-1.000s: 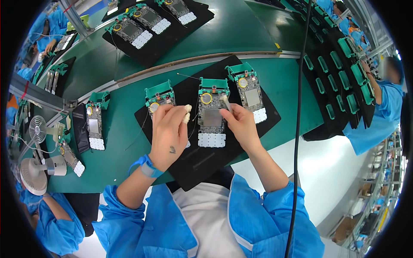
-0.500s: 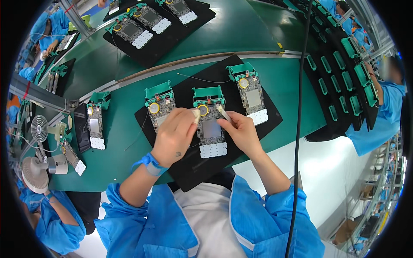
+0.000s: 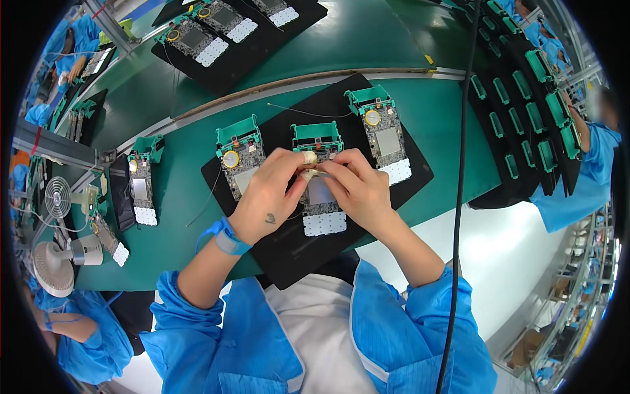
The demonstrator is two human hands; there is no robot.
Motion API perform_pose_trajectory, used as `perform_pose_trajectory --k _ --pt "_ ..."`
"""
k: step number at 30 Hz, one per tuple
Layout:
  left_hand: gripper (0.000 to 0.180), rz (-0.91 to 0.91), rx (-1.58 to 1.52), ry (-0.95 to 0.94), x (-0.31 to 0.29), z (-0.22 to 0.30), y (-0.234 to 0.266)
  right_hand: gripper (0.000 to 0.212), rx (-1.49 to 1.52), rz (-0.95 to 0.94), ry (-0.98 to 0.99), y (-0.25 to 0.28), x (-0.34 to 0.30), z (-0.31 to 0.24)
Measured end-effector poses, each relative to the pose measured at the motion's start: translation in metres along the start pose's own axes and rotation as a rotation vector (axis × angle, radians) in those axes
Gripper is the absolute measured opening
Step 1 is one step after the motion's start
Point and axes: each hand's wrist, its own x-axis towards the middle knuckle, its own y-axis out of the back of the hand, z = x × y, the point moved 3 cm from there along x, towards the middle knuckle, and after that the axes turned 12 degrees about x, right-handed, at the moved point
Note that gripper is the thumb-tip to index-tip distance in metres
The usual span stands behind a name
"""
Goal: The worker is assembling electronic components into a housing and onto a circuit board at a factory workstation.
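Observation:
My left hand (image 3: 268, 192) and my right hand (image 3: 365, 196) meet above the middle circuit board (image 3: 323, 209), which lies on a black mat (image 3: 289, 257). Cream finger covers sit on my left fingertips. A thin pale strip (image 3: 319, 174) is pinched in my right fingers. Its other end reaches my closed left fingertips, and whatever they grip is hidden. Behind the hands stands this board's green plastic bracket (image 3: 317, 133). Two similar boards flank it: a left board (image 3: 237, 167), partly covered by my left hand, and a right board (image 3: 386, 141).
More boards lie on a far black mat (image 3: 226, 77), beyond a raised rail (image 3: 262, 91). At left are another board (image 3: 140, 187) and a small white fan (image 3: 56, 266). A black cable (image 3: 457, 223) hangs down on the right. Racked green brackets (image 3: 522, 85) and a co-worker (image 3: 577, 164) are beyond it.
My right hand has moved left and my left hand slightly right, so their fingertips now meet. The pale strip has swung from upright to nearly level between them.

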Motion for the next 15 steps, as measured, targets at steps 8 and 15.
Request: perform_pose_trajectory --k 8,15 --pt "0.024 -0.132 0.126 -0.137 0.012 -0.010 0.002 0.014 0.160 0.053 -0.203 -0.006 -0.008 0.012" --pt "0.025 -0.232 0.143 -0.183 0.023 -0.007 0.009 0.026 0.147 0.062 -0.391 0.008 -0.007 -0.002"
